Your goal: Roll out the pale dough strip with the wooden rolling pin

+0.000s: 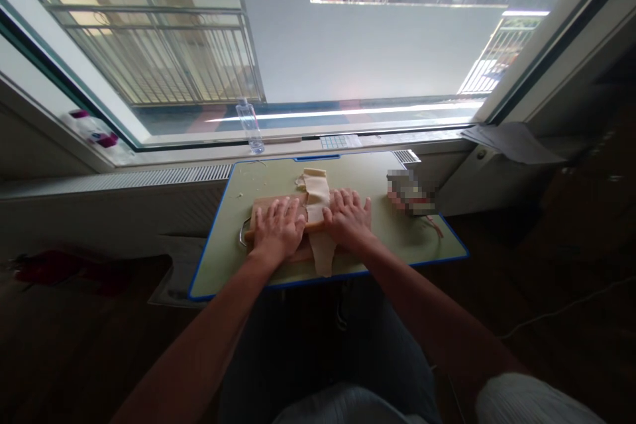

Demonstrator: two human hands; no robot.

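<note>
A wooden rolling pin lies crosswise over a long pale strip of dough. My left hand rests flat on the pin's left part, fingers stretched forward. On the right part lies my right hand, palm down with its fingers spread, the thumb close to the dough. Beneath them is a wooden cutting board with a metal handle at its left. The dough runs past the board's near side towards the table's front edge, and its far end looks bunched and ragged.
A small light-green table with a blue rim stands against the windowsill. A blurred-out item sits on its right side. Along the sill are a clear bottle, a white bottle with purple parts and papers.
</note>
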